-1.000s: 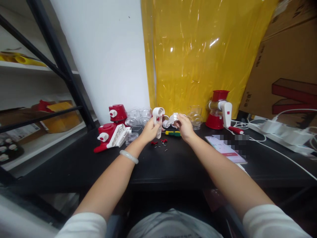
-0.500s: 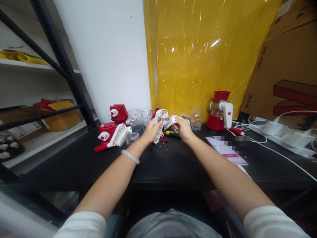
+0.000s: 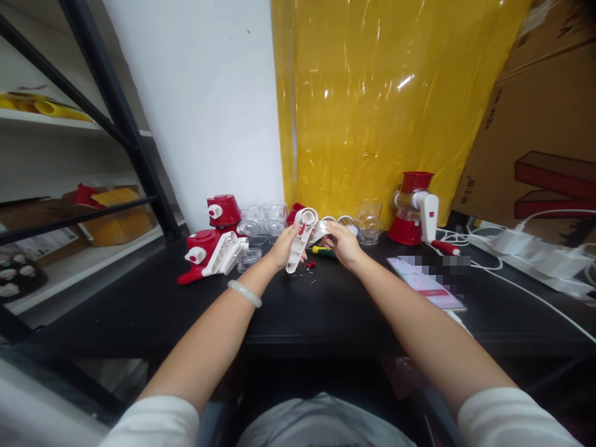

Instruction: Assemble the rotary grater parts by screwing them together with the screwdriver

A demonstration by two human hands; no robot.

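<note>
My left hand [image 3: 284,247] is closed on a long white plastic crank arm [image 3: 298,247], its hollow ribbed side facing me and its round end up. In my right hand [image 3: 343,244] is a smaller white plastic piece [image 3: 320,231], held close beside the arm's round end; whether the two touch I cannot tell. Below the hands lie a small red part [image 3: 310,265] and several screws [image 3: 313,282]. A yellow and green screwdriver [image 3: 323,251] rests on the black table behind them, partly covered by my right hand.
At left stand red grinder bodies [image 3: 223,211] and a white crank with a red handle [image 3: 190,275]. Clear plastic cups [image 3: 274,211] line the back. An assembled red and white grinder [image 3: 406,226], a phone [image 3: 426,282] and a white power strip [image 3: 535,261] are on the right.
The crank arm has tilted and its round end has shifted slightly right. The smaller white piece has turned and come nearer to it.
</note>
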